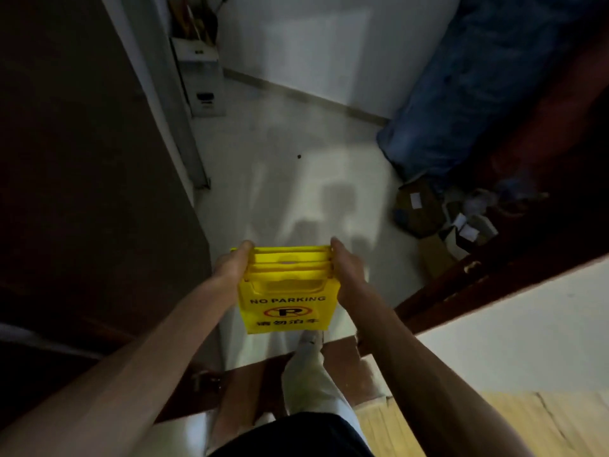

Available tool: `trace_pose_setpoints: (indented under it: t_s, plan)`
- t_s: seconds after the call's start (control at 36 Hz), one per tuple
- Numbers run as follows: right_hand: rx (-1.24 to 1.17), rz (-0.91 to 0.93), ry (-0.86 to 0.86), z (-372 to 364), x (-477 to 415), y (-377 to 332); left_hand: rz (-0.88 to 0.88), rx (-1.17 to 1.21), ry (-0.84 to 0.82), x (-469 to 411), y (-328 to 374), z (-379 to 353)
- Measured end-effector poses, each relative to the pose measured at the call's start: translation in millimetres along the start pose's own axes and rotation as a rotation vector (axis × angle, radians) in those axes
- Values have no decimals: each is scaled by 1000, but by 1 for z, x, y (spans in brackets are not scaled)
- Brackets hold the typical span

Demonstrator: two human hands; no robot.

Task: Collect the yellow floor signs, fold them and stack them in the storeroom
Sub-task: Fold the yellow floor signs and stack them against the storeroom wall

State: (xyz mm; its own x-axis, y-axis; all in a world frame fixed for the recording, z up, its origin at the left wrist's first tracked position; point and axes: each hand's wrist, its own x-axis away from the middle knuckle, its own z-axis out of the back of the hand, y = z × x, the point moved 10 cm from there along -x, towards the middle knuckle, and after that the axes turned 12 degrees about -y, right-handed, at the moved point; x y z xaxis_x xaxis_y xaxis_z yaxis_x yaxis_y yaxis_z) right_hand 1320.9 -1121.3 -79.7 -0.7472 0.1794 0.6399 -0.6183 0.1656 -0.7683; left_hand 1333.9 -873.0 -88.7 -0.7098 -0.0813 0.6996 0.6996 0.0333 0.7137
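A stack of folded yellow floor signs [286, 293] hangs upright in front of me, the nearest face printed "NO PARKING" with a crossed P symbol. My left hand [234, 262] grips the stack's left edge near the top. My right hand [346, 268] grips the right edge at the same height. Several sign tops with handle slots show between my hands. The stack is off the floor, above the threshold of a dim storeroom.
Pale storeroom floor [296, 179] ahead. A dark door [82, 159] stands open at left, a white box unit [201, 80] in the far left corner. Blue covered bulk [461, 87] and cardboard boxes with clutter [438, 225] fill the right. My foot [306, 367] is on the brown threshold.
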Motion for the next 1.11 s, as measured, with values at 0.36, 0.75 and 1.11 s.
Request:
trace_pose_setpoints:
  t_s: [0.36,0.75,1.11]
  plan:
    - [-63,-92,-94,12,-180,-85,73,-3,6,-123,115,-83]
    - [-188,-97,128,108,-253,-171,-22,-248,-176,-232,234,-232]
    - [-395,-148,562,203,-294,-192,-36,-572,-571,-304,310,-408]
